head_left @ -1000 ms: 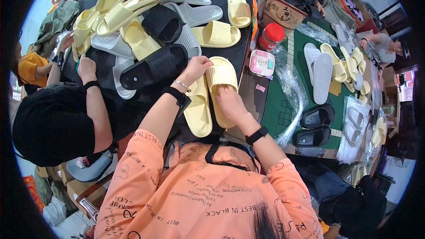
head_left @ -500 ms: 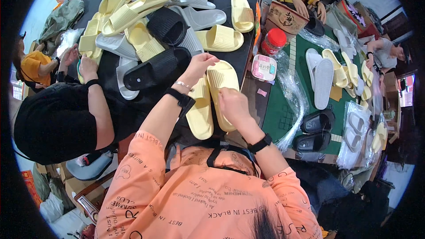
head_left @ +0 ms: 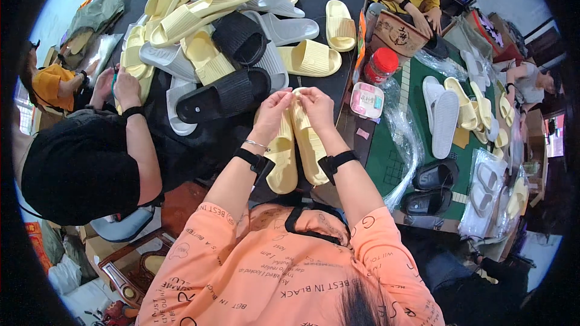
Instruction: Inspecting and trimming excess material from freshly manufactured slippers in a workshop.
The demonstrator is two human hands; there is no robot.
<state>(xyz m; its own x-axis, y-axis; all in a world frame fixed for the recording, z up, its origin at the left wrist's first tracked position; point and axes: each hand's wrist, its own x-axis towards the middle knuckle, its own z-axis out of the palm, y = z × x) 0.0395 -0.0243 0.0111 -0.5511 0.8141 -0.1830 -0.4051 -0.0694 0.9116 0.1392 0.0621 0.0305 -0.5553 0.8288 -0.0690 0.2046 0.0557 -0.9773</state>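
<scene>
A pair of pale yellow slide slippers lies side by side at the near edge of the black table, in front of me: the left slipper (head_left: 282, 166) and the right slipper (head_left: 310, 152). Over their far ends, my left hand (head_left: 273, 113) is closed in a pinch. Close beside it, my right hand (head_left: 316, 108) also pinches, at the far tip of the right slipper. Whatever lies between the fingertips is too small to make out. Just left of my left hand is a black slipper (head_left: 223, 95) with a ribbed strap.
Yellow, grey and black slippers pile up beyond my hands, with one yellow slipper (head_left: 341, 26) apart. A red-lidded jar (head_left: 380, 65) and small tub (head_left: 367, 100) stand right. More slippers and clear plastic bags (head_left: 403, 139) cover the green table. Co-workers sit left and far right.
My right hand has moved from the right slipper's side up to its far end, meeting my left hand. The left hand has come slightly lower. The whole view has shifted a little.
</scene>
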